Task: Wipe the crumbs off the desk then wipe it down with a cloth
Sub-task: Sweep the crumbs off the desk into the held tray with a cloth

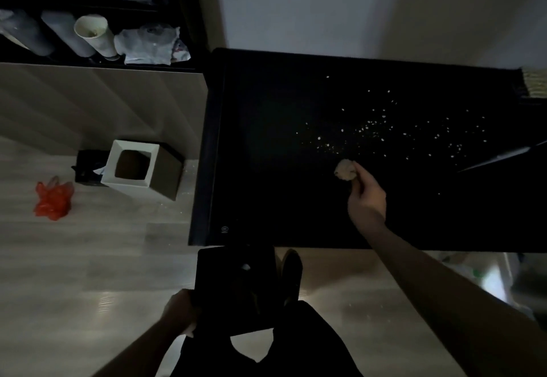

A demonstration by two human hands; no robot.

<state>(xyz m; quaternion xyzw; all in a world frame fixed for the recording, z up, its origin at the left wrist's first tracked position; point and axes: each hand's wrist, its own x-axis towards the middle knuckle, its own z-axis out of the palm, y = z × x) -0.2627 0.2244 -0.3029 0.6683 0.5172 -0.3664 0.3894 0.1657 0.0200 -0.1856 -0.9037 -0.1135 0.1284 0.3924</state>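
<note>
Clearly the right hand [367,196] has its grip closed narrow around a small crumpled wad [345,169], pale and paper-like, pinched at the fingertips so that the bunched end meets the dark worktop [266,169] and can push along it. It sits just at the near edge of the crumbs [384,131], which lie scattered in a loose band from there toward the far right, so the sweeping looks barely begun. Held low below the worktop's near edge, the left hand [180,308] grips the side of a flat dark tray-like thing [236,288], probably placed there as a catcher for crumbs swept off; one pale fleck already lies on it. On the floor to the left stands an open white bin [133,166], beside a red bag [53,197].
</note>
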